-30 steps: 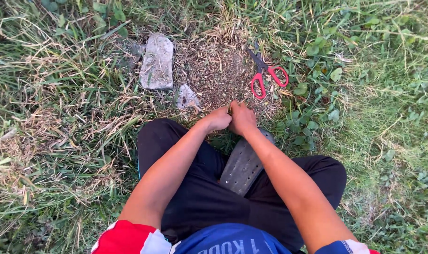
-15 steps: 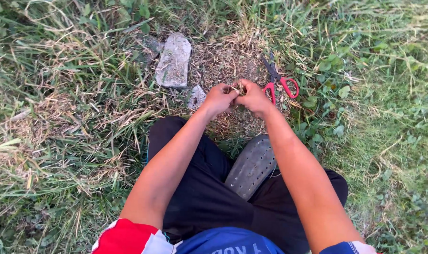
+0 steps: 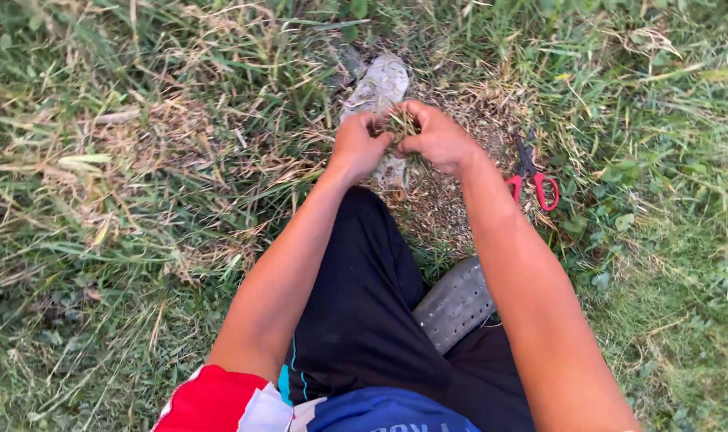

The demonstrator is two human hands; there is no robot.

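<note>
My left hand (image 3: 360, 144) and my right hand (image 3: 437, 136) are raised together in front of me, both pinching a small tuft of dry cut grass (image 3: 400, 122) between their fingertips. They hover over a bare patch of ground (image 3: 448, 200) covered with dry clippings. Red-handled scissors (image 3: 533, 178) lie on the ground just right of my right forearm, untouched. A flat grey stone (image 3: 380, 84) lies beyond my hands, partly hidden by them.
I sit on the ground in black trousers, one grey shoe sole (image 3: 457, 302) turned up between my legs. Tall green and dry grass (image 3: 140, 160) surrounds the patch on all sides. A small pale scrap (image 3: 392, 170) lies below my left hand.
Both hands have lifted off the ground and moved forward toward the stone, now holding a tuft of grass between them. The view has shifted, and the scissors stay where they lay.
</note>
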